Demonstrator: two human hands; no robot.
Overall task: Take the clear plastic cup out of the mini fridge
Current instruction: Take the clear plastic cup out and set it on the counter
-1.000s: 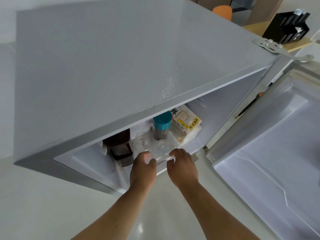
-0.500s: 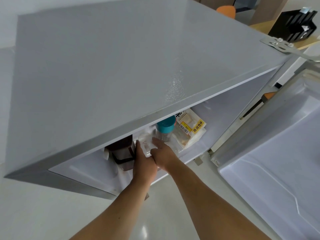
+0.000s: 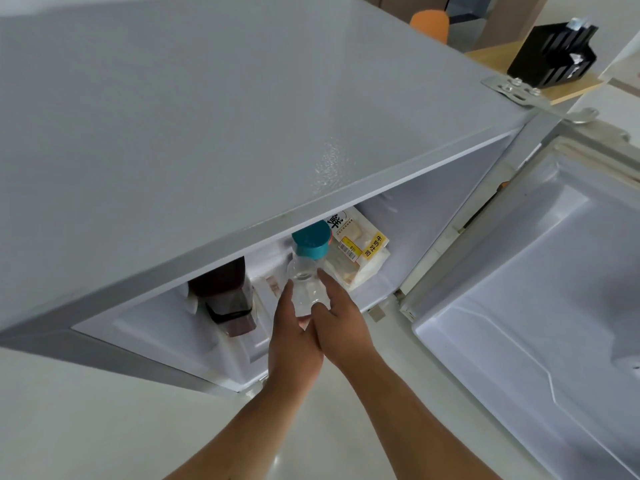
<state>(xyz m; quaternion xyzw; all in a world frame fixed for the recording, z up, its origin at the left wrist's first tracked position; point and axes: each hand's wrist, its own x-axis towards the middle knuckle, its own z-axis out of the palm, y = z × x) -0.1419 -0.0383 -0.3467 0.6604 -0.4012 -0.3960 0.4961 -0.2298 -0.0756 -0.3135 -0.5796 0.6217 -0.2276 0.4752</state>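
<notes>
The clear plastic cup (image 3: 306,289) lies tipped between both hands at the mouth of the grey mini fridge (image 3: 242,133). My left hand (image 3: 292,344) cups it from the left and below. Fingers of my right hand (image 3: 341,323) press its right side. The cup's open end points into the fridge, close to a teal-lidded bottle (image 3: 310,242). Its base is hidden by my palms.
Inside the fridge stand a dark brown jar (image 3: 227,296) at the left and a bagged bread pack (image 3: 360,251) at the right. The fridge door (image 3: 540,289) hangs open on the right. A black rack (image 3: 554,55) sits on a wooden surface behind.
Both hands reached in from the fridge's front edge, closed around the cup, and have drawn it outward; the cup now shows between the fingers.
</notes>
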